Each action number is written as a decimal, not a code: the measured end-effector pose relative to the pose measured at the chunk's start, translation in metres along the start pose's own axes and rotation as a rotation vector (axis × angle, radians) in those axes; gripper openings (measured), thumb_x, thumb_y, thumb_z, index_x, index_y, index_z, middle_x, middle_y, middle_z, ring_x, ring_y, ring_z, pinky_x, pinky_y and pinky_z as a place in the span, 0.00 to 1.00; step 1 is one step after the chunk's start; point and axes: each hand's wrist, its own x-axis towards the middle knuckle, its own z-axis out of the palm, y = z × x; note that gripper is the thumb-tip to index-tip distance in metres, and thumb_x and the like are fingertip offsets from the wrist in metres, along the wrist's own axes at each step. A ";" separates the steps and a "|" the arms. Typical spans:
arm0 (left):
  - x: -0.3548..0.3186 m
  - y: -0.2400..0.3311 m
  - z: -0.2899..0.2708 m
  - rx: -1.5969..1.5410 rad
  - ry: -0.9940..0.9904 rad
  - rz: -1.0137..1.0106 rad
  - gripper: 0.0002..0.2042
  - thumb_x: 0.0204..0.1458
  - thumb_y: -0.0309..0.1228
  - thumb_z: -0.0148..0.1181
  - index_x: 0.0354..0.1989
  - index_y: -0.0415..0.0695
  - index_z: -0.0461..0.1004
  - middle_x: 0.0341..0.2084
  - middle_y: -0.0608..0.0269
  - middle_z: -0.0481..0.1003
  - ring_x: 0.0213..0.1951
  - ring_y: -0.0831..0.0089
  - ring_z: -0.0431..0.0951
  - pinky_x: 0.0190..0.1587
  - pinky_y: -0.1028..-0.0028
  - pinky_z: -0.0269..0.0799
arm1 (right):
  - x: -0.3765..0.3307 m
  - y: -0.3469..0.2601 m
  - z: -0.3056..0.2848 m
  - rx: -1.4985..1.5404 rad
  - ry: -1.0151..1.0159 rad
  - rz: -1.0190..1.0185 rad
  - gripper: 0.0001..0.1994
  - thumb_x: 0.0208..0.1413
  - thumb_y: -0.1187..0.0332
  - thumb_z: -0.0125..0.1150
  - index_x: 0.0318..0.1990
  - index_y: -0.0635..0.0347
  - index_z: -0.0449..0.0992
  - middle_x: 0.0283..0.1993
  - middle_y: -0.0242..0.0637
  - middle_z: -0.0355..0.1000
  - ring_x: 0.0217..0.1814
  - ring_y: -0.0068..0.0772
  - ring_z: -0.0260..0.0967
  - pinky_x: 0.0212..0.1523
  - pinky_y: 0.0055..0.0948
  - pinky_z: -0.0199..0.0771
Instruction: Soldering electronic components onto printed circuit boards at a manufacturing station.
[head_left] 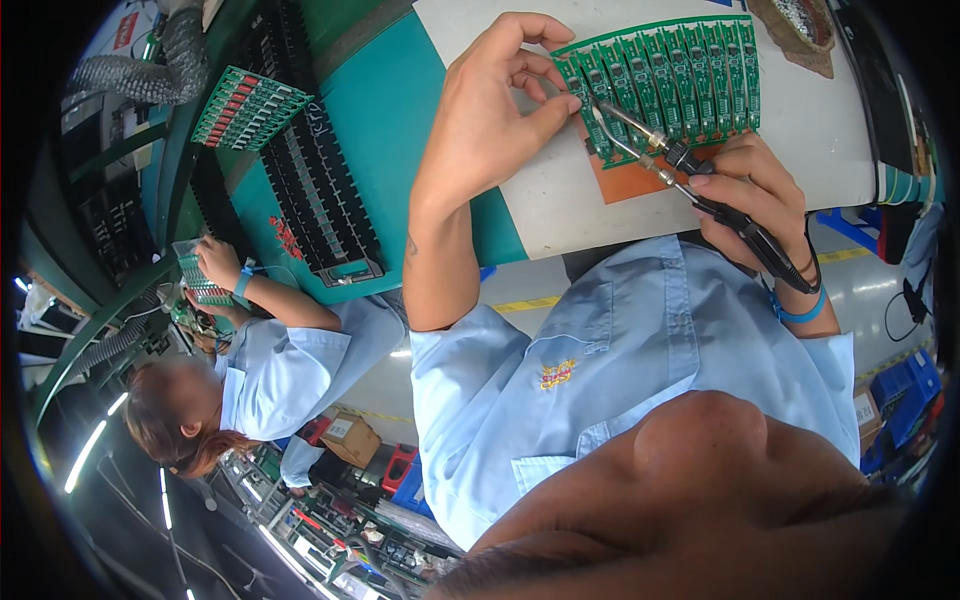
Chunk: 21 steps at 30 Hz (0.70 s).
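A green circuit board panel point(690, 85), made of several narrow boards side by side, lies at the top of the head view over an orange-brown pad point(640, 182). My left hand point(510, 100) is closed at the panel's left edge, its thumb at the lower corner and its fingers curled along the side. My right hand point(755, 195) grips soldering tweezers point(735, 220) with black handles and two metal barrels. Their tips point up and left and come together over the leftmost boards, close to my left thumb. Whether they touch the panel I cannot tell.
A dish of silvery bits point(800, 25) stands beyond the panel. On the left are a black slotted rack point(320, 200), another board panel point(250, 108) and red parts point(285, 237) on a green mat. A co-worker point(280, 350) sits there, holding a panel. A grey duct point(140, 75) hangs at top left.
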 end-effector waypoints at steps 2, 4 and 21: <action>0.000 0.000 0.000 0.001 -0.004 -0.013 0.22 0.48 0.14 0.67 0.52 0.40 0.71 0.30 0.68 0.73 0.32 0.81 0.73 0.37 0.78 0.69 | 0.001 -0.001 -0.001 -0.004 -0.006 0.004 0.26 0.35 0.84 0.70 0.49 0.60 0.83 0.38 0.39 0.72 0.34 0.40 0.69 0.37 0.34 0.69; 0.000 0.000 0.000 0.007 0.000 -0.003 0.22 0.48 0.14 0.67 0.52 0.40 0.71 0.30 0.68 0.73 0.32 0.81 0.72 0.37 0.78 0.69 | 0.002 -0.002 -0.002 -0.008 -0.014 0.011 0.27 0.35 0.85 0.70 0.49 0.59 0.83 0.38 0.39 0.72 0.34 0.40 0.69 0.37 0.34 0.70; 0.004 -0.023 0.002 -0.018 0.007 0.164 0.25 0.45 0.12 0.67 0.54 0.37 0.71 0.45 0.61 0.76 0.38 0.77 0.77 0.41 0.77 0.73 | -0.022 -0.006 -0.043 0.004 0.141 -0.043 0.22 0.36 0.83 0.69 0.46 0.67 0.80 0.36 0.44 0.72 0.33 0.41 0.69 0.34 0.37 0.70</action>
